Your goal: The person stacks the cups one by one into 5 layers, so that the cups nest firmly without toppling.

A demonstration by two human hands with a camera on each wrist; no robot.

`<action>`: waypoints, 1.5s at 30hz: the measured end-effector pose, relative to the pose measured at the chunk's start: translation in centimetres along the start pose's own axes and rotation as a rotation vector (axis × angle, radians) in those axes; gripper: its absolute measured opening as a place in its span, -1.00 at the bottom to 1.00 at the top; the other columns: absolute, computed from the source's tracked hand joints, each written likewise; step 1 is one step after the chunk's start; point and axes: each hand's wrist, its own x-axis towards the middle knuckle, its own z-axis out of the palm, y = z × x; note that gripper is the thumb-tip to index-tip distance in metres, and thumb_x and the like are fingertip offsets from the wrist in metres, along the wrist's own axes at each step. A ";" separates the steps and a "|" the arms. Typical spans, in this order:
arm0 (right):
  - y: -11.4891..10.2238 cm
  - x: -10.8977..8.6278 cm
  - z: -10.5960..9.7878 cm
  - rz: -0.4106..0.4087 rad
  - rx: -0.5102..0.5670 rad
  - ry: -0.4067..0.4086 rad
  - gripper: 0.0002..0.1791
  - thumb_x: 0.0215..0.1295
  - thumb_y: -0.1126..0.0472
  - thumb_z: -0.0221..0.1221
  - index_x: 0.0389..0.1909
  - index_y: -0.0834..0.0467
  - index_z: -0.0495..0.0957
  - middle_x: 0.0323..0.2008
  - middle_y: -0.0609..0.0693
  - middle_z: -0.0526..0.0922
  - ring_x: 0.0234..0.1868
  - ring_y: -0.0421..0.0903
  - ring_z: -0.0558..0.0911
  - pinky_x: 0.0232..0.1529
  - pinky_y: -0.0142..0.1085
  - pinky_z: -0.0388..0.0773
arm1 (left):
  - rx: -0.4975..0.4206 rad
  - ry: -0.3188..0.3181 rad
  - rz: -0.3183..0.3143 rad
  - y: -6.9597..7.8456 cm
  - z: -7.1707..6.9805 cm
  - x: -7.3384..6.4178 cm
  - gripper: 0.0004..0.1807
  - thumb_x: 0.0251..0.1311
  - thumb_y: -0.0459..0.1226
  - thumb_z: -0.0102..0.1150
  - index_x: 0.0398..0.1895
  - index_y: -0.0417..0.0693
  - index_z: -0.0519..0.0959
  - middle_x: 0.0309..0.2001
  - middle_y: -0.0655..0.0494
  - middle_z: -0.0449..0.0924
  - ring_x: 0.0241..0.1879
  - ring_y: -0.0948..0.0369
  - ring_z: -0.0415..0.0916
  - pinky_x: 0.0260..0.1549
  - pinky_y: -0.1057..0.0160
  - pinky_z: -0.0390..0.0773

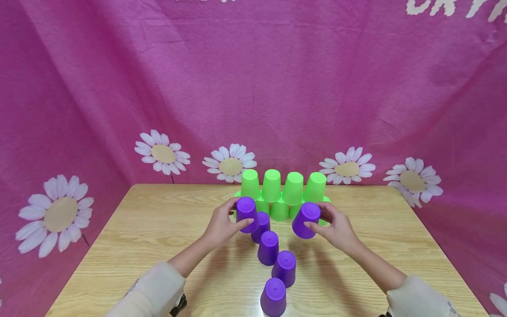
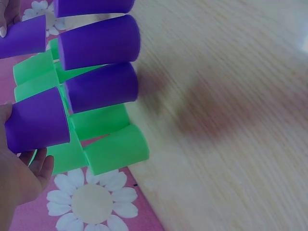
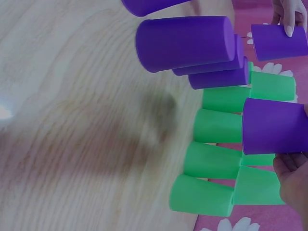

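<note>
Before the already stacked green cups (image 1: 292,189), pinches one purple cup (image 1: 246,214) in left grip (image 1: 222,225), another (image 1: 306,221) in right grip (image 1: 338,229), leaving four unstacked ones (image 1: 283,268).

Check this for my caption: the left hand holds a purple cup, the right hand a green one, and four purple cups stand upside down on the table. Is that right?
Not quite: the right hand holds a purple cup, not a green one, as the head view shows. The purple cup in the left hand and the four upside-down purple cups on the table are right.
</note>
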 end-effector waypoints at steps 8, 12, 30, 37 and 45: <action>-1.1 1.3 -0.1 -0.003 -0.001 0.027 -0.55 -0.01 0.39 0.31 -0.05 0.39 0.46 -0.17 0.28 0.64 -0.20 -0.53 0.50 -0.08 -0.52 0.55 | 0.024 0.015 0.009 1.1 0.0 0.9 -0.45 -0.11 -0.30 0.41 0.02 -0.22 0.48 -0.15 -0.07 0.64 -0.14 0.05 0.58 -0.16 0.09 0.59; -1.9 1.9 -0.1 -0.007 0.005 0.040 -0.53 -0.01 0.38 0.32 -0.02 0.39 0.45 -0.16 0.29 0.64 -0.20 -0.52 0.51 -0.07 -0.51 0.55 | 0.007 0.017 0.026 1.7 0.1 1.3 -0.45 -0.10 -0.29 0.40 0.02 -0.22 0.48 -0.15 -0.07 0.64 -0.14 0.05 0.58 -0.17 0.09 0.59; -4.9 5.1 -0.1 -0.007 0.054 0.078 -0.53 0.01 0.39 0.31 -0.02 0.40 0.43 -0.13 0.32 0.62 -0.21 -0.52 0.51 0.02 -0.26 0.58 | -0.017 0.056 0.074 3.8 -0.6 3.9 -0.46 -0.11 -0.32 0.39 0.02 -0.24 0.48 -0.18 -0.15 0.64 -0.16 -0.01 0.59 -0.14 -0.01 0.57; -5.5 6.3 0.0 0.020 0.068 0.098 -0.52 0.02 0.40 0.29 -0.01 0.41 0.42 -0.11 0.35 0.60 -0.03 0.09 0.60 0.06 -0.15 0.55 | 0.009 0.093 0.078 4.2 -1.0 4.7 -0.44 -0.12 -0.32 0.39 0.01 -0.31 0.47 -0.20 -0.20 0.63 -0.20 -0.04 0.58 -0.19 0.01 0.58; -5.6 7.8 -0.2 0.019 0.060 0.114 -0.52 0.04 0.38 0.28 0.01 0.42 0.41 -0.11 0.36 0.59 -0.03 0.18 0.58 0.07 -0.05 0.54 | 0.005 0.076 0.033 5.1 -1.2 5.7 -0.41 -0.08 -0.29 0.38 0.08 -0.25 0.44 -0.12 -0.17 0.62 -0.11 -0.03 0.58 -0.13 0.05 0.58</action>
